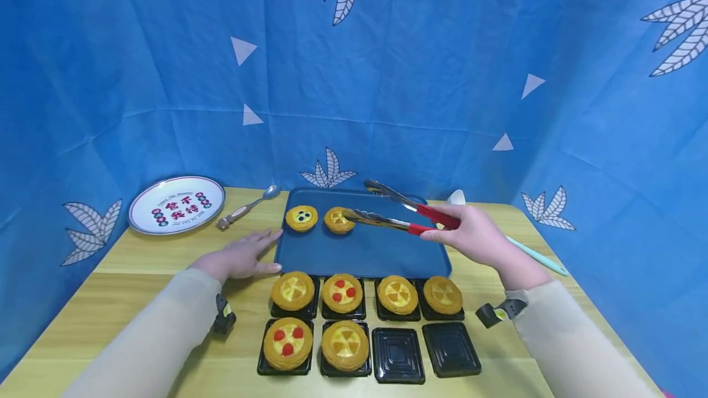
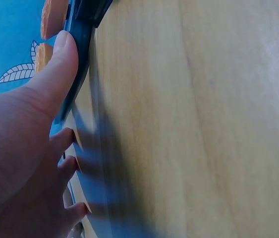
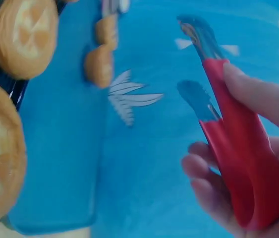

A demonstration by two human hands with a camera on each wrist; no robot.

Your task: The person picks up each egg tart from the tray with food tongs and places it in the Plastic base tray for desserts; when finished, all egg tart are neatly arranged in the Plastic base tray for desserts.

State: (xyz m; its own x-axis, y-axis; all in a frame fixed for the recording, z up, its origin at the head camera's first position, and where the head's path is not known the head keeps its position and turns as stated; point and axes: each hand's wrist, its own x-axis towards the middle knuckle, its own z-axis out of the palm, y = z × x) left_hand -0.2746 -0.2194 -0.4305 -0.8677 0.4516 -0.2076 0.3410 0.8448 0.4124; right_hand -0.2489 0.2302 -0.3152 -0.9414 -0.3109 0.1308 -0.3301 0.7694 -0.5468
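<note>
My right hand [image 1: 464, 232] grips metal tongs [image 3: 246, 163] by their red handles, and the two tong arms stand apart with nothing between them. In the head view the lower tong tip overlaps the right side of a fruit-wedge egg tart [image 1: 335, 220] on the blue tray [image 1: 387, 247]. Left of that tart sits another with dark berries [image 1: 301, 218]. My left hand [image 1: 243, 257] lies at the tray's left edge, fingers extended. Its thumb [image 2: 66, 59] is up against the tray's side in the left wrist view, while the other fingertips reach down to the wooden table.
Before the tray stand two rows of black square holders; several carry tarts, such as a red-berry tart [image 1: 287, 344]. Two holders at front right, one beside the other [image 1: 398, 355], are bare. A white plate [image 1: 177, 204] and spoon [image 1: 249, 206] lie left, a pale green-handled utensil [image 1: 536, 255] right.
</note>
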